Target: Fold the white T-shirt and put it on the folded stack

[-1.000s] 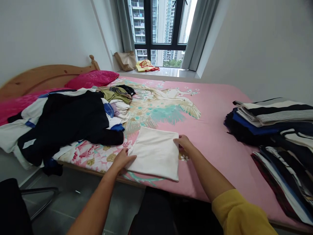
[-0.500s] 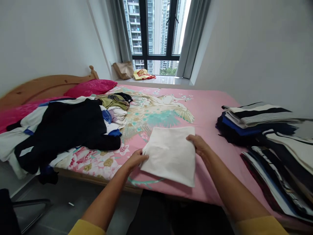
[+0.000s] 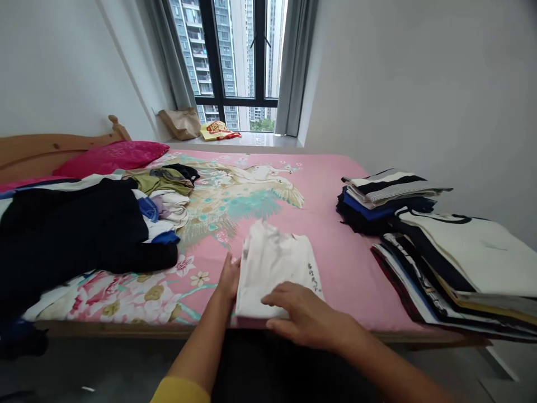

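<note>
A folded white T-shirt (image 3: 274,263) lies on the bed near its front edge, with a column of small dark characters on its right side and a rumpled far edge. My left hand (image 3: 229,277) is against the shirt's left side, fingers stretched forward along that edge and partly hidden by it. Over the shirt's near right part is my right hand (image 3: 300,313), its thumb and fingers apart and pointing left. Whether its fingertips press on the cloth is hard to tell.
Unfolded clothes, a black garment (image 3: 79,224) on top, are heaped on the left. Folded stacks stand on the right: a striped one (image 3: 386,190) behind, a cream shirt (image 3: 482,252) topping the nearer pile. A pink pillow (image 3: 111,158) lies by the wooden headboard.
The white T-shirt has been turned or folded over, so its printed characters now show and it looks narrower. My right hand has let go and moved over it. The view has swung right.
</note>
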A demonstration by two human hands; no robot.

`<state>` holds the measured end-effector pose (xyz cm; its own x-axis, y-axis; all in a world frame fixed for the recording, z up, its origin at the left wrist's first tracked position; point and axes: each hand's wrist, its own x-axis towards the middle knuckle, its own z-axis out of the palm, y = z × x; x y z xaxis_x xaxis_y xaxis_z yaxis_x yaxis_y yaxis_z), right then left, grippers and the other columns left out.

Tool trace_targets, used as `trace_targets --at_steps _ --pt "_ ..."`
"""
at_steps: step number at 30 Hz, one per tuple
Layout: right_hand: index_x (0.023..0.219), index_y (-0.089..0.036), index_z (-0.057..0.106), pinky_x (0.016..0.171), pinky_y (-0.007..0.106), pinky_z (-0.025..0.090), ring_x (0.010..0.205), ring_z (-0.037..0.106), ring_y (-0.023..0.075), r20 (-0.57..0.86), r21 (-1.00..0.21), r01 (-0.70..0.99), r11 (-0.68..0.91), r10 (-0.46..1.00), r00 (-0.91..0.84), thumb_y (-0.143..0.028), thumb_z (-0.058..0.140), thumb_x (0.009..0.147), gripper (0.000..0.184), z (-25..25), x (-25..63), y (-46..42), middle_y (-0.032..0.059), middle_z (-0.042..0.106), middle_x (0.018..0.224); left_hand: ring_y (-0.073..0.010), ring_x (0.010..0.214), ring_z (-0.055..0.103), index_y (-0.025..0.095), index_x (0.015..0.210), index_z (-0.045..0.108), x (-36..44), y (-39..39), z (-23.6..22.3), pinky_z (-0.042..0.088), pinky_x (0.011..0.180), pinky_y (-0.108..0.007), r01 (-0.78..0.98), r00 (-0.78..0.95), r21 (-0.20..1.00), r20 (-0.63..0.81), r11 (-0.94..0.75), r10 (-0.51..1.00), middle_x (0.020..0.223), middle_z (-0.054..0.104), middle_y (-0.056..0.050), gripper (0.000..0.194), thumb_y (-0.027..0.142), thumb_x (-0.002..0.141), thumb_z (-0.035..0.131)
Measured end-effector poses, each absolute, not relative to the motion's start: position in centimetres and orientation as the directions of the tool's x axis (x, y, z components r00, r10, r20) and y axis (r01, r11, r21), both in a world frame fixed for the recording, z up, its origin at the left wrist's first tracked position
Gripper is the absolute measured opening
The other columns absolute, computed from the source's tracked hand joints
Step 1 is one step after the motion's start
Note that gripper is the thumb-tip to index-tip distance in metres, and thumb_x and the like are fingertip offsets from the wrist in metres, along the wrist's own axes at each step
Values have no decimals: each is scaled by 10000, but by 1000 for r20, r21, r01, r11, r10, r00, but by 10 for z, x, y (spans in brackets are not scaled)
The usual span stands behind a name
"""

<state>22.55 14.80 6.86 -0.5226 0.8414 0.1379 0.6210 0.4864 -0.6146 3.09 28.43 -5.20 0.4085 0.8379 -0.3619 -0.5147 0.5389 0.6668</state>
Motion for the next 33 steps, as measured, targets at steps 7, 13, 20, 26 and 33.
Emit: trace_targets --at_steps 7,13,20,26,33 --pt "1172 -136 543 902 364 435 1062 542 240 -2 -802 540 -254 906 423 -513 482 773 552 -77 336 137 138 572 1167 -211 1017 619 151 1168 494 -35 208 -69 491 868 -318 -335 267 741 -517 581 813 1191 599 -139 480 423 791 612" --pt "1053 -154 582 775 282 445 920 605 203 -290 -743 521 -419 904 314 -542 504 749 499 -98 338 139 96 648 1019 -153 645 618 139 1083 516 8 190 -73 464 490 -231 226 135 897 -415 380 900 990 653 -111 468 363 701 669" --pt "832 -185 607 574 241 377 655 576 155 -303 -696 593 -405 914 268 -461 503 761 304 -96 332 126 18 636 709 -147 544 543 173 1088 534 5 149 -77 416 530 -272 551 110 812 -298 191 948 770 616 -25 401 408 764 529" --pt "962 -199 596 706 268 428 800 597 179 -106 -811 504 -296 922 372 -506 495 774 374 -93 334 133 29 655 861 -186 808 565 181 1002 620 -1 184 -55 409 734 -279 583 15 813 9 -16 1000 907 637 -63 357 434 802 468" --pt "900 -195 630 682 285 428 732 582 185 45 -868 437 -234 841 539 -528 475 783 385 -109 325 155 31 658 823 -184 564 488 183 489 538 27 268 -44 306 572 -272 602 -27 795 -71 73 997 511 520 -47 358 426 752 537"
